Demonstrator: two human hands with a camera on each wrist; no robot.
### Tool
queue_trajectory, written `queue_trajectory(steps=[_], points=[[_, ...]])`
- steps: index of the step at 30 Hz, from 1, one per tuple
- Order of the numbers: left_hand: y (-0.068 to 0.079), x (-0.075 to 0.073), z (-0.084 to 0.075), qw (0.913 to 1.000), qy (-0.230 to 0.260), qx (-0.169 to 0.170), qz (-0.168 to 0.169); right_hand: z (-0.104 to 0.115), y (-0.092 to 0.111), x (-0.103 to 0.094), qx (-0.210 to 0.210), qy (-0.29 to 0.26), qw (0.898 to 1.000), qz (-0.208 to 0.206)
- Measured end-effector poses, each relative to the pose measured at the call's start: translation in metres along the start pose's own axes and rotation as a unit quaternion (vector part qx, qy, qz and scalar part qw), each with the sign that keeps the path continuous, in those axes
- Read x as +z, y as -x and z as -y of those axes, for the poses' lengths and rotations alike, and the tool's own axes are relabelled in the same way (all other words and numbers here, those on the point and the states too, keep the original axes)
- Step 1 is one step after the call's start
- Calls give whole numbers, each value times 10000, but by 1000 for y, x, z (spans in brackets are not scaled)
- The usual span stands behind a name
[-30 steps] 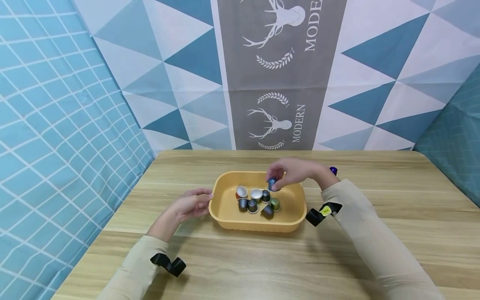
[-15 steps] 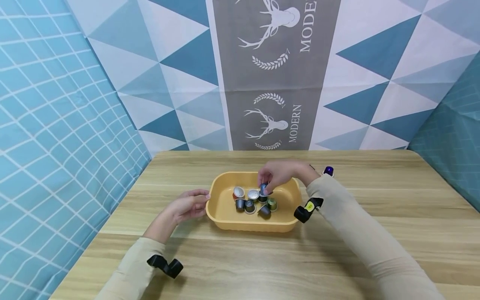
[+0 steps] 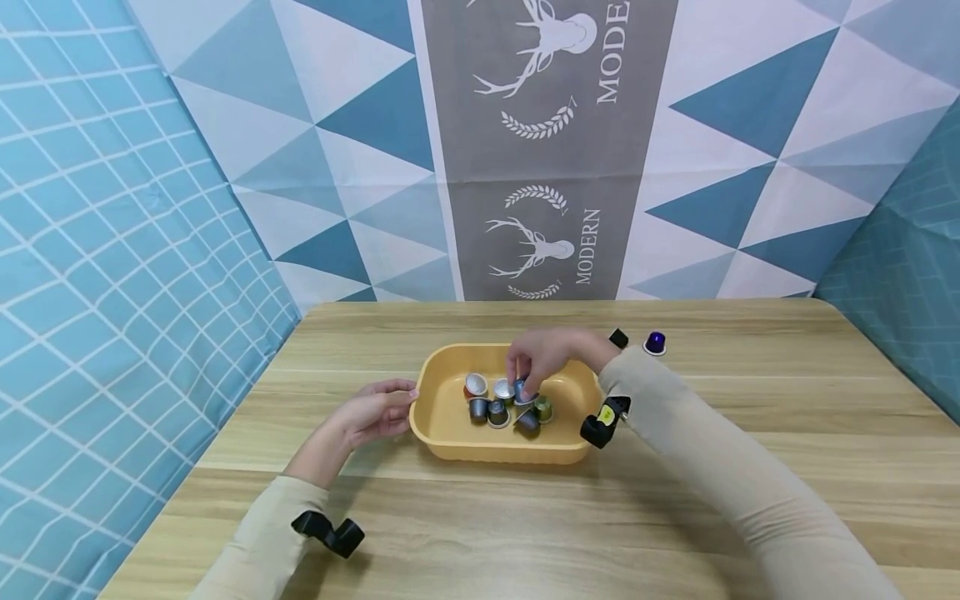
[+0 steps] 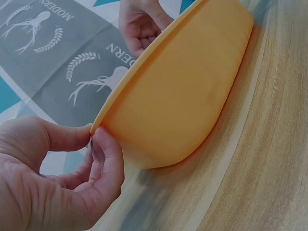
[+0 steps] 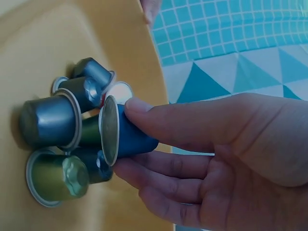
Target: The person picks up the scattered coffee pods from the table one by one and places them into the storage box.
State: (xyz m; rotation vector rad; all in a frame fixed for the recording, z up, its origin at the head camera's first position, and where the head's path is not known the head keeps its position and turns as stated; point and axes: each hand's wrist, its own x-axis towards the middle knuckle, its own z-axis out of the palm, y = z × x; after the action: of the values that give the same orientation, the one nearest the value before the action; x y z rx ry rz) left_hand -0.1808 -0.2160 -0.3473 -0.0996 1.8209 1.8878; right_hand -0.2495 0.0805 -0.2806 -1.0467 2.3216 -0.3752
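Observation:
A yellow-orange plastic tray (image 3: 495, 451) stands on the wooden table, with several coffee capsules inside. My left hand (image 3: 382, 410) pinches its left rim between thumb and fingers, as the left wrist view shows up close. Over the capsules, my right hand (image 3: 543, 357) holds a blue coffee capsule (image 5: 132, 132) between thumb and fingers, its foil lid facing the pile. Around it lie a green capsule (image 5: 60, 178), a dark grey capsule (image 5: 50, 122) and silver-lidded ones, one of them a foil-up capsule (image 3: 476, 384) at the left of the group.
A purple-blue capsule (image 3: 655, 342) stands on the table (image 3: 750, 400) behind the right forearm, outside the tray. A patterned cloth backdrop (image 3: 555, 150) hangs behind the table's far edge, and a blue grid cloth (image 3: 112, 292) hangs at the left.
My right hand has moved left and down into the tray with the blue capsule. The purple-blue capsule has come out from behind the right arm. My left hand keeps its grip on the rim.

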Motion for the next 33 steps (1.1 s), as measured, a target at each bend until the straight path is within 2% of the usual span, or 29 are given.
queue_trajectory(steps=[12,19,33], points=[[4,0,6,9999,-71,-38,74,8,-10,19,74,246,9995,192],[1,-1,1,9998,-60,111,177,8,-11,17,61,306,9994,148],[0,-2,2,9998,-51,96,153,7,-15,20,37,237,9993,270]])
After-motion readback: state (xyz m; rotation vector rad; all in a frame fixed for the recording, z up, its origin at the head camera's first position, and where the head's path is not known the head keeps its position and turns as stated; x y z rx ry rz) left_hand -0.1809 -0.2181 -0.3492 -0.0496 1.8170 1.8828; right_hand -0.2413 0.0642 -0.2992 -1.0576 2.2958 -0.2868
